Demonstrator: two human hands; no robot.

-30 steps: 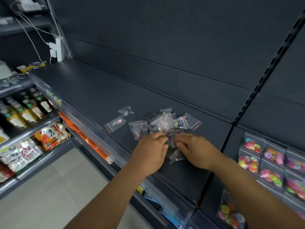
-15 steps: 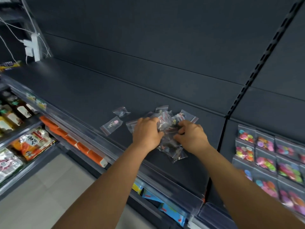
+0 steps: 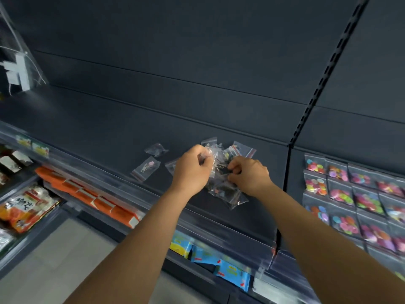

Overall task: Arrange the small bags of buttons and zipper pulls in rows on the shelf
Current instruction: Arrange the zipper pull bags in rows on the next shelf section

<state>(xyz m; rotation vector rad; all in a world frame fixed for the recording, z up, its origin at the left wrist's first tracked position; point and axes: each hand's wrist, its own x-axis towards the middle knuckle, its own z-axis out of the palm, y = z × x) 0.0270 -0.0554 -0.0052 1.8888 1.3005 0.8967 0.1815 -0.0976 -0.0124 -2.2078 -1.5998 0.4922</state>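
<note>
Dark grey shelving fills my view, with a slotted upright running down the back panel on the right. On the shelf before me lies a heap of small clear bags, and both my arms reach out over the near edge to it. My left hand sits knuckles up at the left side of the heap, fingers curled in and pinching a bit of crinkled plastic at its far tip. My right hand comes in from the right, its fingers bent and gripping bags from the middle of the heap. The two hands are close together, almost touching.

Left of the heap, apart from it, lie two loose bags: one with a zipper pull nearer me and one crumpled bag farther back. Rows of bags of coloured buttons fill the next bay to the right.

On the lower shelf at left, an orange snack packet carries large printed characters, too blurred for me to read.
</note>
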